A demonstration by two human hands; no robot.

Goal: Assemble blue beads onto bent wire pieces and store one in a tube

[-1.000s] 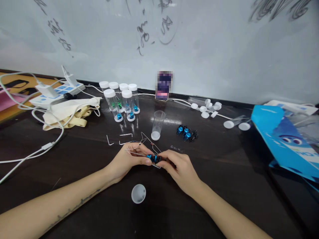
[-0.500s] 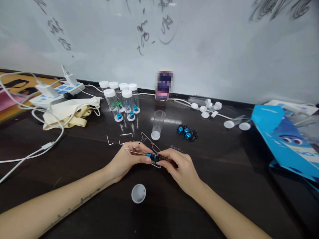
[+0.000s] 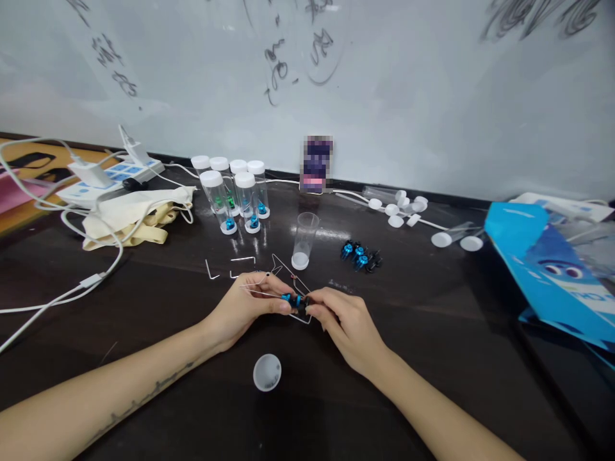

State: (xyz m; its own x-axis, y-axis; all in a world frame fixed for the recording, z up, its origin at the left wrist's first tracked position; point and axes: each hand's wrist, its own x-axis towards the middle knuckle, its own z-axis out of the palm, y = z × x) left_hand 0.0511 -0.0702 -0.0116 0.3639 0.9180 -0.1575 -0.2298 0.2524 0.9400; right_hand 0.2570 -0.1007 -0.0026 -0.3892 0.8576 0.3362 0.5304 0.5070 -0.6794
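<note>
Between both hands is a small blue-and-black part (image 3: 291, 299), its exact kind too small to make out. My left hand (image 3: 254, 298) pinches the blue end with thumb and fingers. A thin metal rod (image 3: 262, 292) runs across those fingers to the part. The black end is gripped by the fingertips of my right hand (image 3: 348, 323). Under and behind the hands lie bent wire pieces (image 3: 298, 278), partly covered. A white cap (image 3: 267, 372) with tiny dark bits inside sits nearer to me. An uncapped see-through tube (image 3: 306, 240) stands beyond the hands on a white base.
Several blue-and-black parts (image 3: 360, 255) lie right of the tube. Hex keys (image 3: 211, 270) lie on the left. Capped tubes (image 3: 245, 202) stand behind them, near a cloth bag (image 3: 137, 221) and white cables (image 3: 91, 282). Loose caps (image 3: 394, 210), a phone (image 3: 317, 163) and a blue bag (image 3: 542, 269) are farther back.
My right fingers have shifted slightly at the black end of the part. The left hand and the things on the table look the same.
</note>
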